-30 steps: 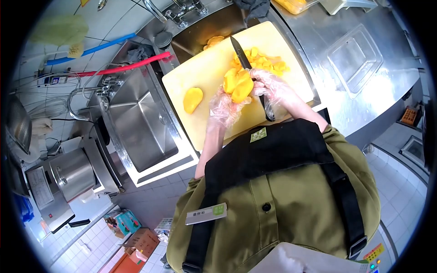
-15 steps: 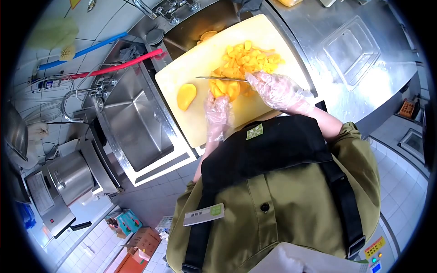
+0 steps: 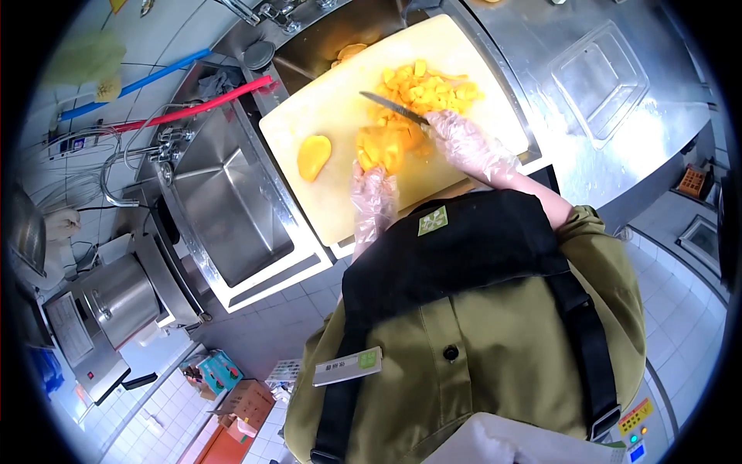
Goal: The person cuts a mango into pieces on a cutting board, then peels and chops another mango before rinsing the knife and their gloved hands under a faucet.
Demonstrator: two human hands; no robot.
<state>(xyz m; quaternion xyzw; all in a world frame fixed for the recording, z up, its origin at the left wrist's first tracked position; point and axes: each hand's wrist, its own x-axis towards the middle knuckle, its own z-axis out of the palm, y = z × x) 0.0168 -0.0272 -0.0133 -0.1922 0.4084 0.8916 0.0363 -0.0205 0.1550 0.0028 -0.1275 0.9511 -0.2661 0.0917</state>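
Observation:
My right hand, in a clear plastic glove, is closed around the handle of a knife. The blade points up and left over the cutting board, next to a pile of diced mango. My left hand, gloved too, has its fingertips closed against a cut mango portion on the board. To the left lies a smooth mango half. My left thumb and fingers are partly hidden by the fruit and the glove's folds.
The board rests across a sink with mango-coloured scraps behind it. A second steel sink is at the left, with a red hose above it. A clear plastic container sits on the right counter.
The knife has lifted off the cut mango and swung so its tip points further up and away. My right hand has shifted slightly right; my left stays at the fruit.

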